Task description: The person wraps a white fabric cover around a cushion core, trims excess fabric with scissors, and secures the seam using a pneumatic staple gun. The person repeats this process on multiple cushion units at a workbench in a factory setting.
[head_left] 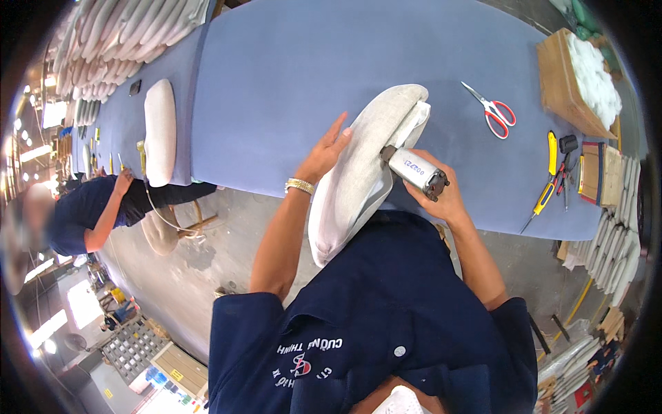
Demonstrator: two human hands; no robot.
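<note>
A long, light grey upholstered cushion (pixel 360 148) stands tilted at the table's near edge, its lower end close to my body. Along its right side the fabric edge lies folded, with white material showing inside. My left hand (pixel 325 153) rests against the cushion's left side, fingers stretched out. In my right hand (pixel 445 192) is a staple gun (pixel 416 171) with a pale body, gripped with its dark nose at the cushion's folded edge. The fingers under the tool are partly hidden.
Red-handled scissors (pixel 498 117), a yellow utility knife (pixel 552 153) and other small tools lie on the blue table (pixel 289 76) to the right. A cardboard box (pixel 562 83) holds white stuffing. At left, a co-worker (pixel 89 214) stands near another cushion (pixel 160 131); stacked cushions (pixel 124 34) sit behind.
</note>
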